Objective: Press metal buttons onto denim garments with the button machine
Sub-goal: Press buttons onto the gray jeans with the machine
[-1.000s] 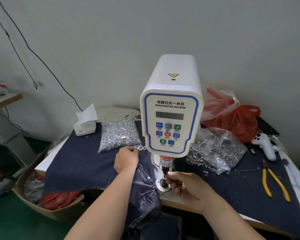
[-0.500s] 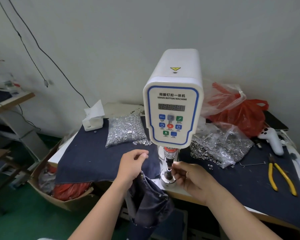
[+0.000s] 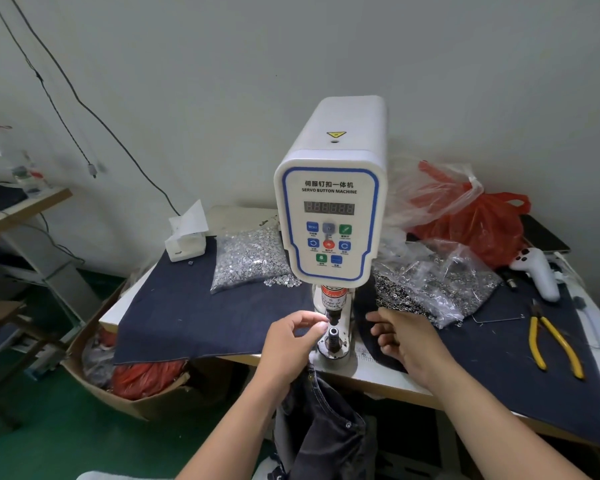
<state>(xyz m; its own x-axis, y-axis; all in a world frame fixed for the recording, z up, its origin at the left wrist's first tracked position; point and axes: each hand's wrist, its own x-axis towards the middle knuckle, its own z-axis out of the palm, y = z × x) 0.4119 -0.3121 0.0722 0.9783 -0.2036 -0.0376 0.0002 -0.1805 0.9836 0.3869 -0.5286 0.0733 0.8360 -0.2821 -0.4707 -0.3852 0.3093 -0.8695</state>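
The left hand (image 3: pixel 293 336) pinches something small, likely a metal button too tiny to make out, at the upper die of the button machine (image 3: pixel 329 216), apparently loading it. Below that hand the denim garment (image 3: pixel 321 427) hangs off the desk (image 3: pixel 378 375), long axis vertical, waistband up. The right hand (image 3: pixel 400 336), fingers loosely curled and empty, hovers just right of the die. Next, I'd guess, the denim must come up over the lower die.

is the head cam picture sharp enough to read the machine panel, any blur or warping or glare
Head view: the button machine panel is sharp, "SERVO BUTTON MACHINE" reads clearly and its display shows no glare; the left hand and right hand are slightly soft; wide-angle warping bends the table edge and the side shelf; lighting is flat and even, shadows faint.
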